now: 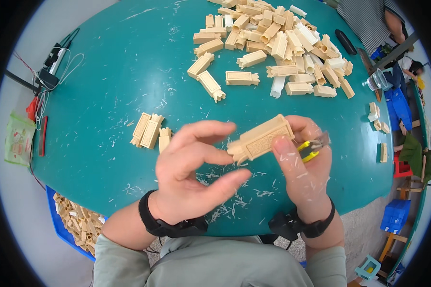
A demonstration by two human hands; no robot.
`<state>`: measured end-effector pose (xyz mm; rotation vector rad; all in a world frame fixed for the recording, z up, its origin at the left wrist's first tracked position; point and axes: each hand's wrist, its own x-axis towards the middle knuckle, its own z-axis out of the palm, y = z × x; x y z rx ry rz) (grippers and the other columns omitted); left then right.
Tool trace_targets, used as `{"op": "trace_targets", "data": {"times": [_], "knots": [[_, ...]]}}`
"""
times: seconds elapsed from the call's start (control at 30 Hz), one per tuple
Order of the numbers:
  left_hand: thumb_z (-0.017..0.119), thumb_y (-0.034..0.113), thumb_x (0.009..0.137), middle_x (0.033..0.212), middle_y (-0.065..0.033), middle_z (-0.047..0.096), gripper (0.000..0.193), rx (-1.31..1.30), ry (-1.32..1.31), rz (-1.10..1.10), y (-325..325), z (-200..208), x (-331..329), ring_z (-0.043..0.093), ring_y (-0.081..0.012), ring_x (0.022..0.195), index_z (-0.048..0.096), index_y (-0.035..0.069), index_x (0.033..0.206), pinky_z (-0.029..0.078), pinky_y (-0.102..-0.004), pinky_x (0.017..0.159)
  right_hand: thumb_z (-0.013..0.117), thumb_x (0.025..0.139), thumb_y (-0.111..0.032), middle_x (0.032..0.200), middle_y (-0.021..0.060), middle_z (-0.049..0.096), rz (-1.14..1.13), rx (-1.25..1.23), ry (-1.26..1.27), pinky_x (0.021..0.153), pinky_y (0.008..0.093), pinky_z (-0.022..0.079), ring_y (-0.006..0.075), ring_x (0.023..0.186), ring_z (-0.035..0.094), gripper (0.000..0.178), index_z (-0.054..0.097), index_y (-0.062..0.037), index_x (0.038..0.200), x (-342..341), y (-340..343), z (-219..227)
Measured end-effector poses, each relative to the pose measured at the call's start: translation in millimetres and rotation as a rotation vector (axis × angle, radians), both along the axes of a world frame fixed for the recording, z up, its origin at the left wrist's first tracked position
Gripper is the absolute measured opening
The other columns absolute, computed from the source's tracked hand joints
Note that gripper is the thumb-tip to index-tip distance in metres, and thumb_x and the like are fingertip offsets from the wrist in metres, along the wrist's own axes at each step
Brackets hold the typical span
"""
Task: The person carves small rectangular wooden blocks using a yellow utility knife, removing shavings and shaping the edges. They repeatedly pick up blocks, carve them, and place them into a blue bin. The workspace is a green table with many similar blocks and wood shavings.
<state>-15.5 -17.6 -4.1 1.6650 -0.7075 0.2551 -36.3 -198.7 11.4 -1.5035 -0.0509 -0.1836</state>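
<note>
My right hand [305, 165] grips a beige, box-shaped plastic piece [261, 138] between thumb and fingers. Raised ornament covers its side, and its left end is jagged, with petal-like points. The same hand also keeps a small yellow-handled cutting tool [311, 149] in the palm; its metal end juts out by the fingers. My left hand [189, 167] is open, fingers and thumb spread around the jagged end. One of its fingertips is right at that end; whether it touches I cannot tell. Several similar pieces [147, 130] lie on the table just beyond my left hand.
A large heap of beige and white pieces [282, 45] covers the far side of the green table [105, 86]. Pale shavings [230, 205] are scattered near me. A blue bin [57, 225] of pieces stands at lower left. A clear jar [377, 80] is at the right edge; people sit beyond.
</note>
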Motion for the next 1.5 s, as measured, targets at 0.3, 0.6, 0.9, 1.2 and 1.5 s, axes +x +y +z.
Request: {"op": "trace_targets", "data": {"times": [0.3, 0.6, 0.9, 1.2, 1.5], "knots": [[0.064, -0.003, 0.076, 0.105, -0.0116, 0.056, 0.034, -0.141, 0.439, -0.144, -9, 4, -6, 0.056, -0.0154, 0.096, 0.051, 0.001, 0.107, 0.045, -0.0281, 0.082, 0.071, 0.075, -0.016, 0.082, 0.0088, 0.058, 0.141, -0.248, -0.076, 0.059, 0.0247, 0.045, 0.0164, 0.066, 0.056, 0.031, 0.057, -0.0017, 0.099, -1, 2, -5], [0.066, 0.004, 0.077, 0.101, -0.0101, 0.051, 0.038, -0.181, 0.152, -0.079, -2, 0, 0, 0.050, -0.0132, 0.084, 0.044, 0.004, 0.107, 0.041, -0.0250, 0.073, 0.060, 0.084, -0.029, 0.068, 0.0099, 0.053, 0.159, -0.498, -0.119, 0.052, 0.0314, 0.041, 0.0236, 0.057, 0.051, 0.027, 0.054, -0.0032, 0.080, -5, 0, 3], [0.067, -0.005, 0.069, 0.100, -0.0120, 0.051, 0.038, -0.163, 0.014, 0.036, -3, 0, -4, 0.054, -0.0160, 0.086, 0.048, 0.000, 0.102, 0.046, -0.0265, 0.072, 0.062, 0.083, -0.030, 0.062, 0.0116, 0.050, 0.121, -0.625, -0.206, 0.049, 0.0348, 0.039, 0.0288, 0.054, 0.049, 0.031, 0.054, -0.0022, 0.073, -4, 3, 2], [0.067, -0.004, 0.070, 0.100, -0.0128, 0.051, 0.039, -0.085, -0.049, 0.052, -1, -1, -4, 0.053, -0.0152, 0.083, 0.046, 0.002, 0.102, 0.046, -0.0251, 0.070, 0.063, 0.082, -0.028, 0.060, 0.0102, 0.048, 0.110, -0.641, -0.246, 0.046, 0.0347, 0.037, 0.0280, 0.052, 0.047, 0.031, 0.052, -0.0030, 0.069, -4, 4, 0], [0.068, -0.001, 0.073, 0.099, -0.0118, 0.051, 0.040, -0.029, 0.006, -0.044, 4, 0, -1, 0.050, -0.0121, 0.081, 0.043, 0.007, 0.104, 0.042, -0.0229, 0.068, 0.065, 0.081, -0.029, 0.059, 0.0089, 0.046, 0.091, -0.696, -0.309, 0.045, 0.0339, 0.036, 0.0266, 0.051, 0.046, 0.031, 0.050, -0.0046, 0.068, -1, 3, -1]]}}
